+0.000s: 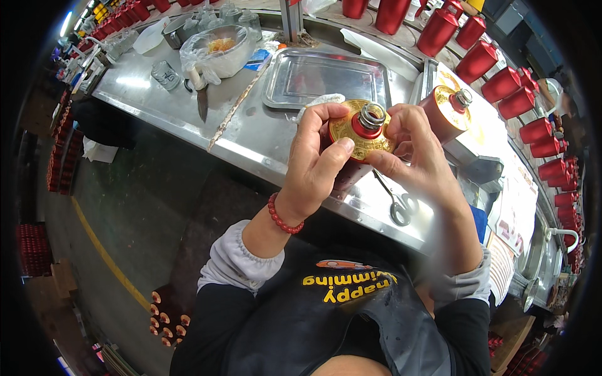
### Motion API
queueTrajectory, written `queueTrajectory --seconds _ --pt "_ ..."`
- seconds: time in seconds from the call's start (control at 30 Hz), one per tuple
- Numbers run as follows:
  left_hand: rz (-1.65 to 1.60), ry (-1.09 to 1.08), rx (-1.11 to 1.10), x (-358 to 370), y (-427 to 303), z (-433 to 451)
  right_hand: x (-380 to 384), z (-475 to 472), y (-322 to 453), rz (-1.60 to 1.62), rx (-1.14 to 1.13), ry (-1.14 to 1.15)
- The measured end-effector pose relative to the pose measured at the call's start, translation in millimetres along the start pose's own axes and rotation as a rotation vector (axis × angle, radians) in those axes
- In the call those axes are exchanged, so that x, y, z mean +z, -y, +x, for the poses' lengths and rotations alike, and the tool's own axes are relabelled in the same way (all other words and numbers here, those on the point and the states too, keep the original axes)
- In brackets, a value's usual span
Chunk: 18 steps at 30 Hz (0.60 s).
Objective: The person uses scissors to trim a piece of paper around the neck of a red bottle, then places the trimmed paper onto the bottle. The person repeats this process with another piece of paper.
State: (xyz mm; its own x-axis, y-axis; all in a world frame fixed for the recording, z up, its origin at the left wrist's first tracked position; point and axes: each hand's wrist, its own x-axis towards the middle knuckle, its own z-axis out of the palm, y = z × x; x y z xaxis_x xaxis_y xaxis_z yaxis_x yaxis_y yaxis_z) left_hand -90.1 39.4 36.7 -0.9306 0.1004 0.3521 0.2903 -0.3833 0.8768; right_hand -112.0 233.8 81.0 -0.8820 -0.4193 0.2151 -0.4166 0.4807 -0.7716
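A red bottle with an ornate gold ring-shaped label [343, 128] around its neck stands upright between my hands near the table's front edge. My left hand [312, 162] has its index finger and thumb on the left rim of the gold ring. My right hand [416, 145] touches the ring's right side with its thumb and fingers. The bottle's clear glass mouth has no cap on it. Just right of my right hand is a second red bottle [444, 115] with the same gold ring. Scissors [400, 211] with black handles lie below, partly under the right hand's view.
Behind the bottle lie a metal tray [327, 75] and a white cloth [324, 100]. Leftward are a knife [202, 104], a thin stick [240, 105], a plastic-lined bowl [217, 54] and a glass jar [164, 75]. Several red bottles [477, 61] line a curved conveyor behind and to the right.
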Motion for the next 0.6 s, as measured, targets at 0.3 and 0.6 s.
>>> queueTrajectory --seconds 0.3,0.6 --pt "0.008 0.021 0.019 -2.3 5.4 -0.3 2.4 9.2 -1.2 0.106 -0.033 -0.017" --pt "0.053 0.024 0.052 -2.1 10.7 -1.5 -0.4 8.1 -9.9 0.226 0.017 0.025"
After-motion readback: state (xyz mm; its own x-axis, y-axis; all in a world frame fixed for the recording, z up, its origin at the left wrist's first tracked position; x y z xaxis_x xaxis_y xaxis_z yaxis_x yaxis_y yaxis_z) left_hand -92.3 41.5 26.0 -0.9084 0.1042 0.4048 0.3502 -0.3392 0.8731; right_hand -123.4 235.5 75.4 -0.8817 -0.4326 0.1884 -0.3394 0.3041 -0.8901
